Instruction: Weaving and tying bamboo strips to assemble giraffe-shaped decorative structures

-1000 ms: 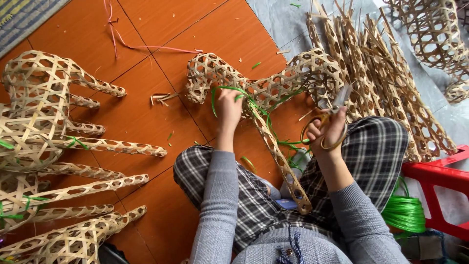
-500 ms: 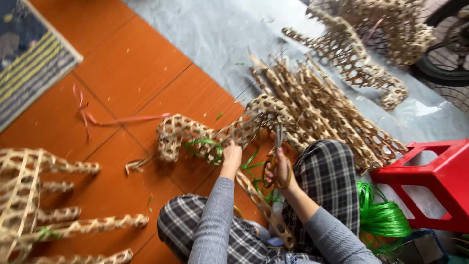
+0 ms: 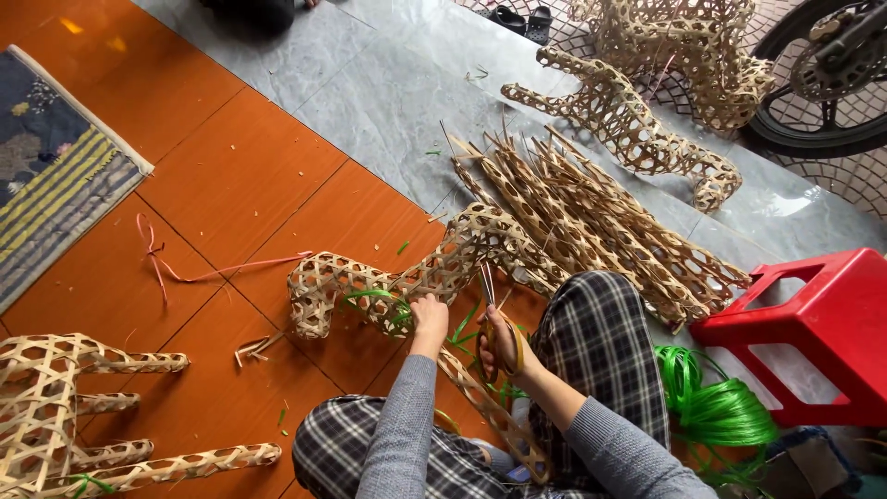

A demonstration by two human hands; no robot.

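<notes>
Far to the left of the woven bamboo piece (image 3: pixel 388 282) that the person is working on, a striped mat (image 3: pixel 55 185) is lying on the orange floor (image 3: pixel 240 176), and a finished woven frame (image 3: pixel 65 407) is standing below it. A pink ribbon (image 3: pixel 185 273) is trailing between the mat and the piece.

The piece itself is lying on the floor just in front of the person's knees, with green strip (image 3: pixel 370 298) threaded through it. The left hand (image 3: pixel 429 317) is resting on its lower edge, the fingers closed together and pinching the green strip against the weave. Just to the right of it, the right hand (image 3: pixel 499 344) is gripping a pair of scissors (image 3: pixel 488 305), fingers wrapped through the handles, blades pointing up at the piece.

To do this well, I think the left hand should be keeping the strip tight while the blades are cutting close to the knot, not into the bamboo.

Further right of the piece, a bundle of woven bamboo legs (image 3: pixel 591 222) is lying, then a green coil (image 3: pixel 716 407) and a red stool (image 3: pixel 813 333).
</notes>
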